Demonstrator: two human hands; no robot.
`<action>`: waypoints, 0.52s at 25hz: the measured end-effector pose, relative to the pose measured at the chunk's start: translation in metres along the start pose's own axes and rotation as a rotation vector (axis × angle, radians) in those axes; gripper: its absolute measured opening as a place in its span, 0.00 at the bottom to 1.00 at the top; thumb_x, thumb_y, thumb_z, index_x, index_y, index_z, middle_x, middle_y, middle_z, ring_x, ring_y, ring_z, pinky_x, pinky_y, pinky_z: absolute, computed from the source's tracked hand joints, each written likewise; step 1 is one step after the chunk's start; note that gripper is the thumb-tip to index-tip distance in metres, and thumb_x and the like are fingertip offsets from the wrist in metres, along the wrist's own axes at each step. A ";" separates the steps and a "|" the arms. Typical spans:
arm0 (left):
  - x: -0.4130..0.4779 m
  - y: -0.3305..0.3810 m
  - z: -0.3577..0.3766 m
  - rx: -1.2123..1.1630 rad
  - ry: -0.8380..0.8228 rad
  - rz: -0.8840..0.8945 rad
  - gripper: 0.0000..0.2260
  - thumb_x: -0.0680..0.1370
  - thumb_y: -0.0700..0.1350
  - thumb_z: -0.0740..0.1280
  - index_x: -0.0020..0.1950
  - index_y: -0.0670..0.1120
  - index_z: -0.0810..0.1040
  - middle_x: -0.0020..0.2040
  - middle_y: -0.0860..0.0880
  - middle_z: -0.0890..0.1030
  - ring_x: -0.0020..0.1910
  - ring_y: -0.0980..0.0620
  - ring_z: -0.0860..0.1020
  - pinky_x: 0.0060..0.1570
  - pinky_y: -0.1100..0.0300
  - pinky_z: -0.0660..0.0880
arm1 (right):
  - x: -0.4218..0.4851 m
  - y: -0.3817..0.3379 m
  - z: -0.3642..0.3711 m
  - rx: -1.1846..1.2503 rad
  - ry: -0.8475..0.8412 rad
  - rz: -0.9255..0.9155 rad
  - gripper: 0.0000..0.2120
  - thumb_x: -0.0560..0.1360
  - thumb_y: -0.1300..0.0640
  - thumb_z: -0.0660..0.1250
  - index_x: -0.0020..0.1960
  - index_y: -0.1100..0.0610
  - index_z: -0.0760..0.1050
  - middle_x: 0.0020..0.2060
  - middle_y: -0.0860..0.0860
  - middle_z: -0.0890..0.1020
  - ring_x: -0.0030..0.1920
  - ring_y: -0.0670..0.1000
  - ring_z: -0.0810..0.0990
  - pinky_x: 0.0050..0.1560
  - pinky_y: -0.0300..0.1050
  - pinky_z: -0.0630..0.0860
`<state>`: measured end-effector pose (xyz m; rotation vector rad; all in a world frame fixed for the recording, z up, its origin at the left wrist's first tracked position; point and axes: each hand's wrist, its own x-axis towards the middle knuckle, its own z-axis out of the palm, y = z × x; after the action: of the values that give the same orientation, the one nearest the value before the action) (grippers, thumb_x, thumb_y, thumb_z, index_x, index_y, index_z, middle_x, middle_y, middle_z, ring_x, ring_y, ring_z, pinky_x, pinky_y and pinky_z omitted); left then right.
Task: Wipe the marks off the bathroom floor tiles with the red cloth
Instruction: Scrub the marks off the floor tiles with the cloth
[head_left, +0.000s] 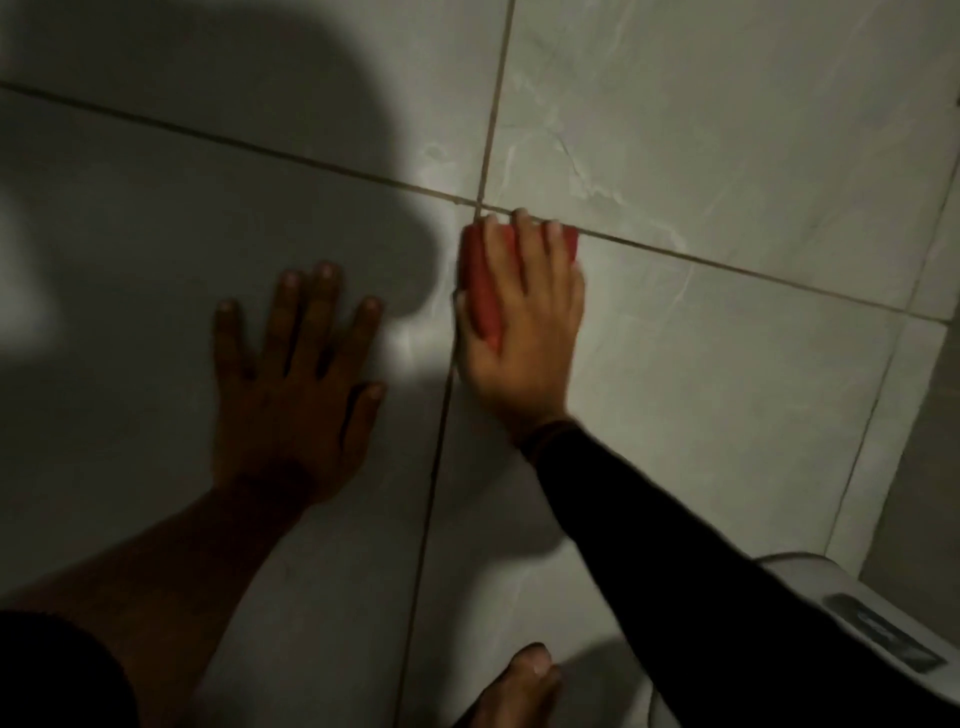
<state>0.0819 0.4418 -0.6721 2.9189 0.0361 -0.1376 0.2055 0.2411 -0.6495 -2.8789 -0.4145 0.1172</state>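
My right hand (524, 332) lies flat on top of the red cloth (482, 291), pressing it onto the pale grey floor tiles (727, 395) just below the crossing of two grout lines (480, 205). Only the cloth's left side and far edge show past my fingers. To the left of it, my left hand (296, 374) rests flat on the floor in shadow, fingers spread and holding nothing. No distinct marks on the tiles can be made out in this dim, blurred view.
A bare foot (519, 686) stands on the floor at the bottom centre. A white fixture with a dark panel (857, 634) sits at the bottom right, next to a wall edge (930, 441). A large shadow covers the left tiles.
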 end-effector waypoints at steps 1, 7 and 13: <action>-0.001 0.000 0.000 0.000 -0.003 0.002 0.34 0.85 0.60 0.52 0.90 0.54 0.48 0.90 0.42 0.51 0.89 0.37 0.53 0.82 0.29 0.40 | 0.007 0.028 -0.007 -0.018 0.022 -0.014 0.24 0.82 0.48 0.62 0.76 0.53 0.73 0.74 0.58 0.75 0.76 0.66 0.72 0.76 0.58 0.63; 0.000 -0.001 0.001 0.007 -0.009 0.000 0.34 0.85 0.60 0.51 0.89 0.55 0.46 0.90 0.43 0.51 0.89 0.37 0.53 0.82 0.30 0.39 | -0.031 0.109 -0.042 0.027 0.245 0.798 0.31 0.81 0.50 0.60 0.81 0.63 0.68 0.78 0.64 0.73 0.80 0.68 0.69 0.85 0.63 0.58; 0.000 -0.003 0.001 -0.005 -0.012 -0.006 0.34 0.84 0.60 0.53 0.90 0.56 0.46 0.91 0.44 0.49 0.89 0.38 0.50 0.82 0.31 0.37 | -0.118 -0.023 0.000 0.032 -0.156 -0.094 0.27 0.85 0.46 0.61 0.83 0.49 0.65 0.83 0.56 0.67 0.87 0.57 0.57 0.88 0.63 0.47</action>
<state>0.0813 0.4440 -0.6738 2.9127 0.0431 -0.1558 0.0868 0.2291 -0.6382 -2.8230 -0.5704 0.3300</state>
